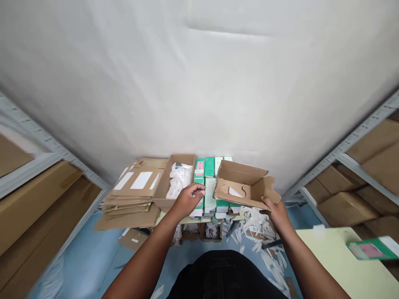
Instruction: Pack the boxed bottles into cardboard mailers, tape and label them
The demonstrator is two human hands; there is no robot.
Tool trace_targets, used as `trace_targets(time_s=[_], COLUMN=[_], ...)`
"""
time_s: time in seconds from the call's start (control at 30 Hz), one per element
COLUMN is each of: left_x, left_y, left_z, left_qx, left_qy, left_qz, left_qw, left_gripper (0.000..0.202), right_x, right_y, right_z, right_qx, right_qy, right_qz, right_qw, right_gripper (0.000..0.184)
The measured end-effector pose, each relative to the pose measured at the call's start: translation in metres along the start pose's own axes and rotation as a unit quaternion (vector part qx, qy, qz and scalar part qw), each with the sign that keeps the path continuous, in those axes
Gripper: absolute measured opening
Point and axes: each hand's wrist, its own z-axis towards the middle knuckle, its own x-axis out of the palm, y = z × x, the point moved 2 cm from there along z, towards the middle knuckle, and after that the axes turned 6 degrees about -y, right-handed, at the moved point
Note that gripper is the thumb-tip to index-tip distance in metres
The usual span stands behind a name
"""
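Note:
My right hand (277,211) grips the near right corner of an open cardboard box (258,190), which is tilted toward me. A small white paper piece (235,192) shows inside it. My left hand (189,201) hovers left of the box, over green and white small boxes (210,193) standing in rows on the table. Its fingers are curled with the thumb close to the fingertips; anything between them is too small to make out. Just left of that hand stands an open carton (162,191) holding white crumpled packets (180,179).
A stack of flattened cardboard (131,199) lies at the table's left. White paper strips (258,224) litter the floor below. Shelves with cartons (346,209) flank both sides. A pale yellow table (330,257) at right bears a green box (372,248). A wall rises behind.

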Motion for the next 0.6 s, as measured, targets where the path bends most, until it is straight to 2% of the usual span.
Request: trace_targets(time_s=[0.1, 0.17, 0.33, 0.47, 0.6], left_x=[0.037, 0.061, 0.112, 0.148, 0.182], left_y=[-0.011, -0.017, -0.027, -0.03, -0.032], left_z=[0.011, 0.021, 0.05, 0.063, 0.059], left_qx=[-0.006, -0.003, 0.001, -0.002, 0.006], left_qy=[0.034, 0.076, 0.195, 0.28, 0.379], left_qz=[-0.009, -0.022, -0.05, -0.078, -0.11], left_qw=[0.999, 0.997, 0.979, 0.957, 0.919], left_gripper=[0.032, 0.035, 0.046, 0.055, 0.057], right_x=[-0.028, -0.047, -0.085, -0.096, -0.1], right_y=[-0.011, -0.016, -0.03, -0.043, -0.053], right_z=[0.001, -0.003, -0.031, -0.072, -0.117], right_qx=[0.02, 0.023, 0.011, 0.053, 0.083], right_qy=[-0.031, -0.066, -0.175, -0.245, -0.311], right_qz=[0.021, 0.007, -0.051, -0.034, -0.051], right_qw=[0.999, 0.998, 0.983, 0.968, 0.946], right_gripper=[0.043, 0.041, 0.036, 0.039, 0.039])
